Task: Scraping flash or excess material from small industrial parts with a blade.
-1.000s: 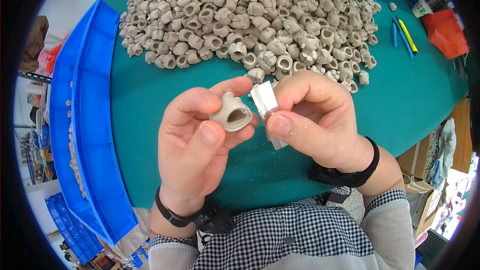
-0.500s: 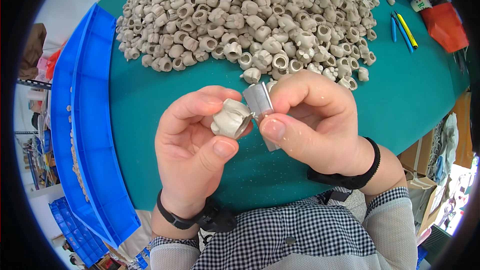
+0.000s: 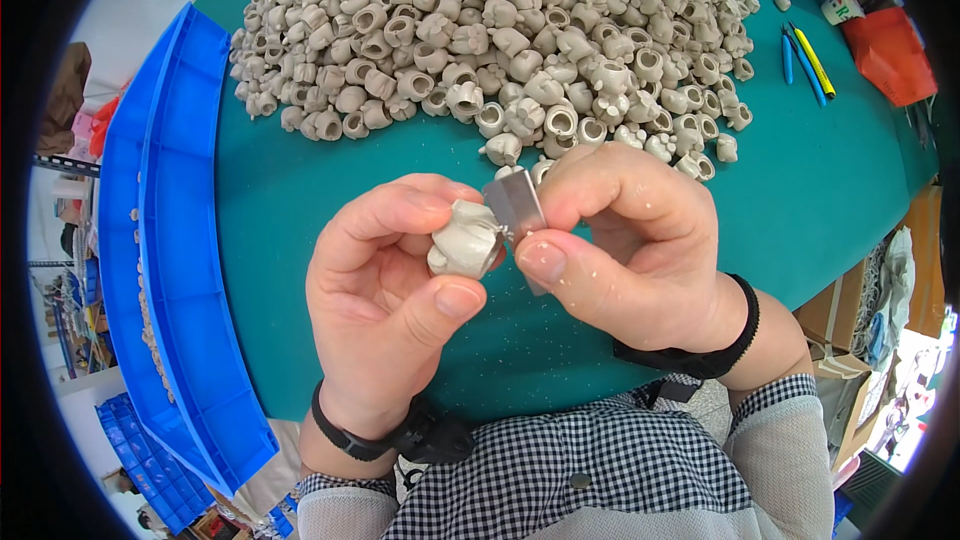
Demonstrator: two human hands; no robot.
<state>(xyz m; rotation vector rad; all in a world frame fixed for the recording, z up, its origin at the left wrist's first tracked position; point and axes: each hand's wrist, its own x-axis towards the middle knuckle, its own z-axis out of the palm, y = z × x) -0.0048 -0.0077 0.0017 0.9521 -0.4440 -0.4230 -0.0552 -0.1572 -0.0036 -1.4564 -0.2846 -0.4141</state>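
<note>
The pale clay piece (image 3: 465,240) has turned since a second ago, its hollow now hidden; the left hand (image 3: 390,300) pinches it above the green worktop (image 3: 290,230), while the right hand (image 3: 630,240) presses a clenched metal blade (image 3: 515,208) against it.

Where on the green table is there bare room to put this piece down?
Bare green table lies between the blue tray and the left hand, and right of the right hand below the pens. The grey pile is crowded.

Blade (image 3: 516,208) lower half hidden behind right hand (image 3: 630,245) thumb. Pile of grey pieces (image 3: 500,30) cut off at top edge; blue tray (image 3: 160,270) partly out of view, btm left.
</note>
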